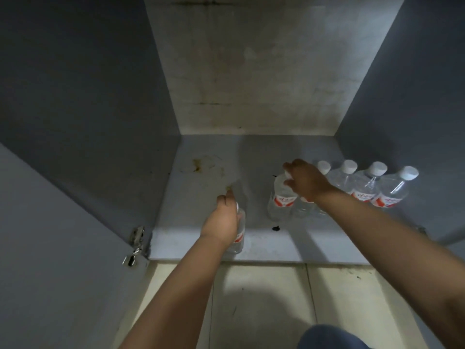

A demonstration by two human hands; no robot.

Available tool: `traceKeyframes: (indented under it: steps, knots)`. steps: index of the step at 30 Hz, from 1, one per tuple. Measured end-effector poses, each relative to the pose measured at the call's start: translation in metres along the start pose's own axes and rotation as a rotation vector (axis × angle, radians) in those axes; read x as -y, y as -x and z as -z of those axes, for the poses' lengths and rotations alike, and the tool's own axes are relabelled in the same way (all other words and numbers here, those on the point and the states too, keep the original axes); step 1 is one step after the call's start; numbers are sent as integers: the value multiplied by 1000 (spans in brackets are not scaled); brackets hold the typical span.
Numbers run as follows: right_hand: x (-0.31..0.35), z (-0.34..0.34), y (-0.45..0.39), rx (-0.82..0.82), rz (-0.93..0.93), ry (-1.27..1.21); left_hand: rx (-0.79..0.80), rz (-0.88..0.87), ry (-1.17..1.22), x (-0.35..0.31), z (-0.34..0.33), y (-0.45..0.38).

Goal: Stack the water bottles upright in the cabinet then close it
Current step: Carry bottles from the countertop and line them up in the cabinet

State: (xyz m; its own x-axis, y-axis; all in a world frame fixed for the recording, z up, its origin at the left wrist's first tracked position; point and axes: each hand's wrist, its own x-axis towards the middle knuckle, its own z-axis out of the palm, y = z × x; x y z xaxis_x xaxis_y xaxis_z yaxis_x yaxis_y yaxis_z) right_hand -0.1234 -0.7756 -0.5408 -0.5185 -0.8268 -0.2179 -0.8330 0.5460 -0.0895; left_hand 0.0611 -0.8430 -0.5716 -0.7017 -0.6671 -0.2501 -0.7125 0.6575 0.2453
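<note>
Clear water bottles with white caps and red-white labels stand upright inside the open grey cabinet [206, 157]. Several of them form a row [367, 187] along the right side of the cabinet floor. My right hand [305, 178] grips the top of the leftmost bottle [280, 200] of that row, fingers curled over its cap. Another bottle [239, 238] stands near the cabinet's front edge, and my left hand [222, 220] grips its upper part. That hand hides most of it.
The cabinet door [57, 248] hangs open at the left on a metal hinge [136, 245]. Stains mark the cabinet floor at the back left. Pale floor tiles [264, 303] lie in front of the cabinet. A blue-clad knee [329, 338] shows at the bottom edge.
</note>
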Motion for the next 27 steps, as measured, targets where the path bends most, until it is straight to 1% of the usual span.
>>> traceKeyframes:
  steps: [2, 5, 8, 13, 19, 21, 24, 27]
  knots:
    - [-5, 0, -3, 4, -17, -11, -7, 9, 41, 4, 1, 3]
    - [-13, -2, -5, -15, -31, -24, 24, -35, 122, 7, 0, 6]
    - [-17, -4, -9, -17, -30, -18, 34, -13, 27, 6, 1, 6]
    - [-14, -5, -13, -8, -51, -42, 52, -24, 20, 2, 4, 7]
    - [-20, -16, -1, -110, 34, -46, 18, -2, -85, -18, 13, -17]
    - [-26, -21, 3, -131, 63, -60, 27, 16, -37, -31, 19, -33]
    - [-28, -24, 4, -123, 57, -113, 11, -16, 0, -48, 24, -56]
    - [-26, -24, 3, -90, 58, -172, -45, -65, -73, -63, 20, -74]
